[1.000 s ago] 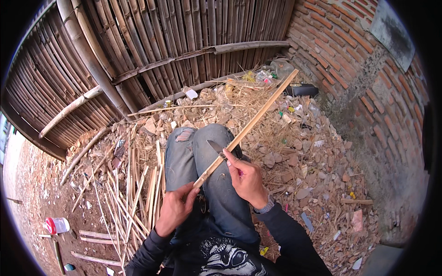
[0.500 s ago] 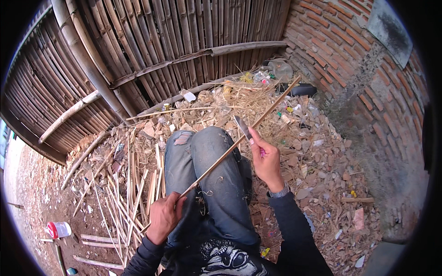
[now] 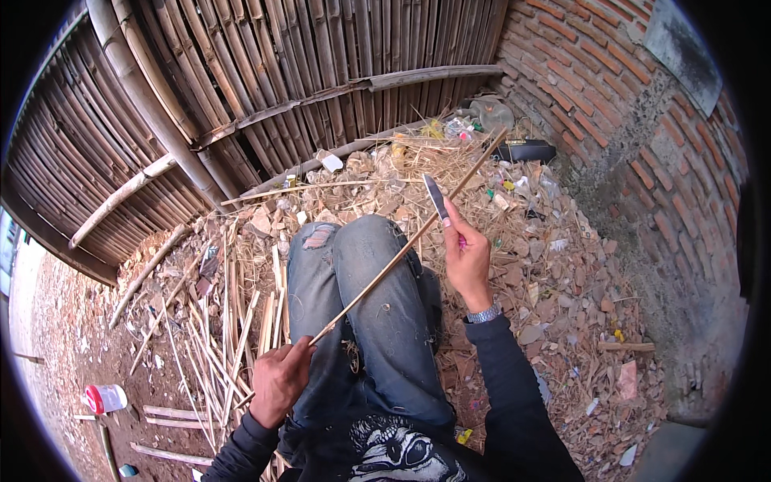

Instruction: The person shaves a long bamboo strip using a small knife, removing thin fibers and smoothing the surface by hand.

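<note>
Low, left of centre, our left hand [image 3: 281,377] grips strip [image 3: 384,275], likely to steady it; right hand [image 3: 469,259], centre-right, grips knife [image 3: 434,196].

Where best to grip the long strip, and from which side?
Probably near its lower end, from the left, as the left hand does: the thin strip slants away rightward, and the knife in the right hand sits farther up.

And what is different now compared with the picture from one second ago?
The right hand moved forward and to the right, carrying the knife away from above the knee. The left hand moved back and to the left. The stick turned from its broad face to a narrow edge. Both hands kept their holds; the white bucket stayed put.
</note>
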Demonstrator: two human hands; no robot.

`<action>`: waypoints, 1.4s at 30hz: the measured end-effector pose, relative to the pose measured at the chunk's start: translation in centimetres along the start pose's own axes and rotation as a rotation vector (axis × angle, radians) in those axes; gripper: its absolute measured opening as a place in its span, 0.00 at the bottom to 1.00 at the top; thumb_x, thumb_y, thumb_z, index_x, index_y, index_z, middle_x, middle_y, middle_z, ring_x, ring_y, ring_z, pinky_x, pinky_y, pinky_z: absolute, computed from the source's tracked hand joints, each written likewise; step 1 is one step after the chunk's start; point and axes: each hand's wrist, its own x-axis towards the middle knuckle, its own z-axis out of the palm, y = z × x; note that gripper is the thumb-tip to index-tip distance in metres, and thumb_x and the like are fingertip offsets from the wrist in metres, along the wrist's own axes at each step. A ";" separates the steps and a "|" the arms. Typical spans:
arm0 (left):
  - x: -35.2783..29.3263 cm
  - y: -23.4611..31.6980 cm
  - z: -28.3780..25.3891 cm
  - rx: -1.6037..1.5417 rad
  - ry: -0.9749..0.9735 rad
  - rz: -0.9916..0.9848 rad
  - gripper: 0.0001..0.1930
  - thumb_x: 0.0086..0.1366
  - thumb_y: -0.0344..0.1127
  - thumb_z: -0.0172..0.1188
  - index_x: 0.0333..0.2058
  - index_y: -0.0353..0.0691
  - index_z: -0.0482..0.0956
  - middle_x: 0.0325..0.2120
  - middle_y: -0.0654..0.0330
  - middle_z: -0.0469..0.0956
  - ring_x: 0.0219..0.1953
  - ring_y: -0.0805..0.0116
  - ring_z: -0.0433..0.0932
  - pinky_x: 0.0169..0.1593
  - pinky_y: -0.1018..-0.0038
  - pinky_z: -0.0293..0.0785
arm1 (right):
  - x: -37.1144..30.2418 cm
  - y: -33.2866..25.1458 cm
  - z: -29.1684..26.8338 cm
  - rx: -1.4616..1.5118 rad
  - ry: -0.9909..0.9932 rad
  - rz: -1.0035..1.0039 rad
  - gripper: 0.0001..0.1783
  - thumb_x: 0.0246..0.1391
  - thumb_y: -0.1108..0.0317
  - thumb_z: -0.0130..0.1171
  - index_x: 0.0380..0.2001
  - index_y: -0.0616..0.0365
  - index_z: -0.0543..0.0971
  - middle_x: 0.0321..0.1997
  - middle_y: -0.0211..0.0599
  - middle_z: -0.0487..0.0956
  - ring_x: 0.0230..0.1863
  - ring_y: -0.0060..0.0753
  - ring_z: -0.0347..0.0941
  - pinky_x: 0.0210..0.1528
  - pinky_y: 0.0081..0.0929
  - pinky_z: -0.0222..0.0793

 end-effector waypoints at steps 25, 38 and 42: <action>-2.4 -2.2 0.7 0.082 0.098 0.054 0.17 0.58 0.27 0.70 0.47 0.46 0.86 0.18 0.61 0.70 0.18 0.59 0.70 0.25 0.62 0.66 | 3.2 2.2 -4.5 -0.117 0.194 -0.120 0.22 0.68 0.73 0.58 0.64 0.53 0.79 0.26 0.32 0.81 0.25 0.12 0.67 0.27 0.22 0.66; -4.2 -5.5 0.0 0.102 0.077 0.076 0.13 0.58 0.27 0.72 0.43 0.43 0.86 0.17 0.61 0.73 0.17 0.60 0.73 0.24 0.64 0.68 | 3.7 2.7 -2.9 0.012 0.060 -0.059 0.20 0.70 0.70 0.57 0.63 0.56 0.79 0.33 0.26 0.83 0.26 0.10 0.63 0.27 0.18 0.63; -3.4 -4.7 -0.1 0.066 0.065 0.056 0.12 0.58 0.29 0.73 0.42 0.42 0.86 0.17 0.59 0.75 0.17 0.59 0.74 0.23 0.63 0.68 | 1.0 1.1 -2.7 0.076 -0.058 0.013 0.20 0.70 0.71 0.57 0.63 0.59 0.78 0.30 0.23 0.80 0.24 0.09 0.61 0.24 0.18 0.59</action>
